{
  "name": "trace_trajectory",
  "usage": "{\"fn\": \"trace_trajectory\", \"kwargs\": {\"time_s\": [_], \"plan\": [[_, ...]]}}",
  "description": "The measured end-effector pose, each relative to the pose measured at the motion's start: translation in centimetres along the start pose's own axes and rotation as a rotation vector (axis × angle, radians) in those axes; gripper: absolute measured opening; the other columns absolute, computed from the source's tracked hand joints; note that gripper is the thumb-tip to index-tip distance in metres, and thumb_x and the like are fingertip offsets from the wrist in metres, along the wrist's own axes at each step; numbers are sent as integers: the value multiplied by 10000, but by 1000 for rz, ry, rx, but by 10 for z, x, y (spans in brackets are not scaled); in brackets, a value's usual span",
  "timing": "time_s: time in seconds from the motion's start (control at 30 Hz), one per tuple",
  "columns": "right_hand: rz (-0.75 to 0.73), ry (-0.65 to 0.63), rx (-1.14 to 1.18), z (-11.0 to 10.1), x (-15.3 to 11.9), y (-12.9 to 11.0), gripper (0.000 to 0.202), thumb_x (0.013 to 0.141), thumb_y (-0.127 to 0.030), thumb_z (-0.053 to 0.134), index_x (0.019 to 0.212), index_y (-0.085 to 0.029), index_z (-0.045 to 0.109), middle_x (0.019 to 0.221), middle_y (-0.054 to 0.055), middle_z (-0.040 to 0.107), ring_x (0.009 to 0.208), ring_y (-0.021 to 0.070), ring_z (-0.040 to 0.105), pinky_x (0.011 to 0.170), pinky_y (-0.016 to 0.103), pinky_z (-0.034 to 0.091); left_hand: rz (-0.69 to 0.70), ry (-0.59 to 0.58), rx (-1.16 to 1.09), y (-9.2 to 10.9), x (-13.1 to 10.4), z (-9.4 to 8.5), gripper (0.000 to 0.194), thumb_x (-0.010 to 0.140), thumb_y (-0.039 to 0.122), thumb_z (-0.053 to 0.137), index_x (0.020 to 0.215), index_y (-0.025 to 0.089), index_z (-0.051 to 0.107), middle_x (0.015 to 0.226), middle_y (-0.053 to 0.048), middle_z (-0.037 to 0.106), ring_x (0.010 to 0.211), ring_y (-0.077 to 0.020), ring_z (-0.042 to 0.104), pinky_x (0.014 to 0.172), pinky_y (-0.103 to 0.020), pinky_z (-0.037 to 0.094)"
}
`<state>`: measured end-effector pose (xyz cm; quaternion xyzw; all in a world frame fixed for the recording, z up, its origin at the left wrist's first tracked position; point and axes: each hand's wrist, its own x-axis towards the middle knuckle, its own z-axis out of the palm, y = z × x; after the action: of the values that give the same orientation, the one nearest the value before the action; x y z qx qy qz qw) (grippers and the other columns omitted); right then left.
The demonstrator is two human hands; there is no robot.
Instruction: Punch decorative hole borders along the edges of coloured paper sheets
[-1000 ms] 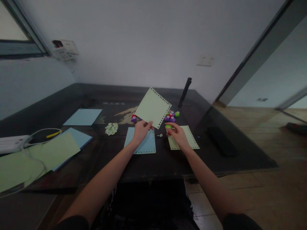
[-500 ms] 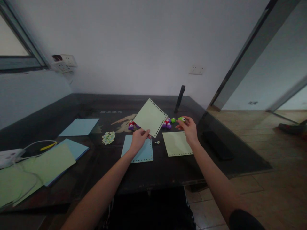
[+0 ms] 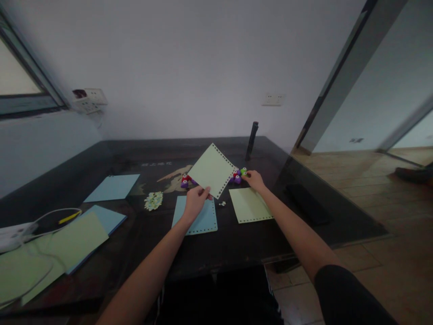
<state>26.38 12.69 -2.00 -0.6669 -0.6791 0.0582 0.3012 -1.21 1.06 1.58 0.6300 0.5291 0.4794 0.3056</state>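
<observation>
Pale wall rises behind the dark counter, and a black upright stick stands beyond the raised green sheet, to its right. The left hand has its grip closed on the near corner of the raised green sheet, thumb in front, and the sheet leans up off the counter with holes along its right-hand edge. To the right of the raised green sheet, the right hand has its grip nearly closed, fingertips touching a green toy; whether they pinch it or merely touch it cannot be told. Red and purple toys cluster between the raised green sheet and that hand, and a red-and-purple pair shows just past its left edge. Nearer than the raised green sheet lie a blue punched sheet, a few small pale bits and, to the right, a green punched sheet. Left of it sits a heap of pale pieces.
</observation>
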Motion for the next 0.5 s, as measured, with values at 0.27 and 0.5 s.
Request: {"fn": "trace_trajectory", "kwargs": {"time_s": [0.27, 0.5], "plan": [[-2, -5, -58, 7, 2, 0, 266, 727, -360, 644, 877, -151, 709, 843, 95, 651, 771, 195, 590, 691, 287, 421, -14, -26, -11, 1, 0, 1, 302, 797, 368, 543, 578, 164, 582, 563, -38, 664, 560, -171, 626, 603, -263, 450], [-66, -34, -77, -2, -6, -1, 235, 719, -357, 653, 837, -163, 718, 764, 61, 626, 720, 181, 571, 682, 289, 426, 7, -65, 7, -6, 0, 3, 314, 798, 394, 536, 585, 165, 565, 565, -38, 661, 567, -179, 626, 601, -270, 450]]}}
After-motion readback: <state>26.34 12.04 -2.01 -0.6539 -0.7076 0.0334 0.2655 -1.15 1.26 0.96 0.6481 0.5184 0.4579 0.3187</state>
